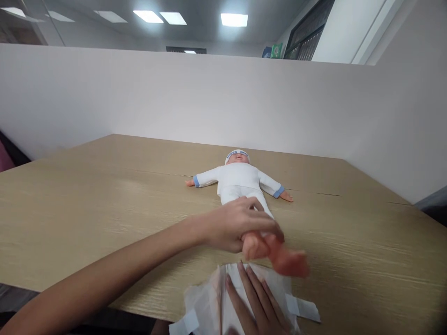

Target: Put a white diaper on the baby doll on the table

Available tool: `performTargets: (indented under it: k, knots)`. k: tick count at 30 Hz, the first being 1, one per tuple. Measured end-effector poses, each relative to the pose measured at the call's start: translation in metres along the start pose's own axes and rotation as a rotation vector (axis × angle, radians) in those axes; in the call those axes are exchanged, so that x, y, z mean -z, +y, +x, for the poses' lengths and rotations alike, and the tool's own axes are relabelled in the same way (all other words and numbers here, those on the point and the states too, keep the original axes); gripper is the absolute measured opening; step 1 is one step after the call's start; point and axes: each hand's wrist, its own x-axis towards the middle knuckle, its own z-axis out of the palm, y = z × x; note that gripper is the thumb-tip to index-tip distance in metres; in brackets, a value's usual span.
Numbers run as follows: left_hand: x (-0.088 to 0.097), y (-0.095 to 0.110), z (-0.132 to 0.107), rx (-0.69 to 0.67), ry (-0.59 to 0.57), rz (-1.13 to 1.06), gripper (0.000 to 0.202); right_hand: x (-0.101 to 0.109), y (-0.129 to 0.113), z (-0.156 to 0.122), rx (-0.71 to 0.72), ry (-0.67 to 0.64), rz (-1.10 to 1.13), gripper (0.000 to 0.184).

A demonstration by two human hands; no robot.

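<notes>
A baby doll (240,179) in white clothes and a white cap lies on its back on the wooden table (104,209), arms spread, head away from me. My left hand (237,223) is closed around the doll's ankles, with its bare feet (279,256) sticking out toward me. At the table's near edge lies an unfolded white diaper (206,302). My right hand (256,302) rests flat on the diaper with its fingers stretched out, just below the doll's feet.
A white partition wall (174,97) runs along the far side and the right side of the table. Something pink (4,160) shows at the far left edge of the view.
</notes>
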Motion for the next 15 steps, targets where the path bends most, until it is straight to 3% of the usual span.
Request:
performTargets:
  k: [3,8,12,15]
  knots:
    - [0.033,0.000,0.013,0.063,0.138,-0.164,0.034,0.018,0.021,0.028,0.038,-0.123,0.120,0.084]
    - [0.071,-0.006,0.024,0.150,0.256,-0.318,0.039,0.029,0.035,0.082,-0.124,-0.378,0.285,0.067]
    - [0.082,-0.008,0.023,0.147,0.343,-0.348,0.041,0.004,0.058,0.128,-0.178,-0.457,0.313,0.064]
    - [0.083,-0.010,0.019,0.137,0.388,-0.347,0.042,-0.023,0.085,0.166,-0.168,-0.431,0.286,0.062]
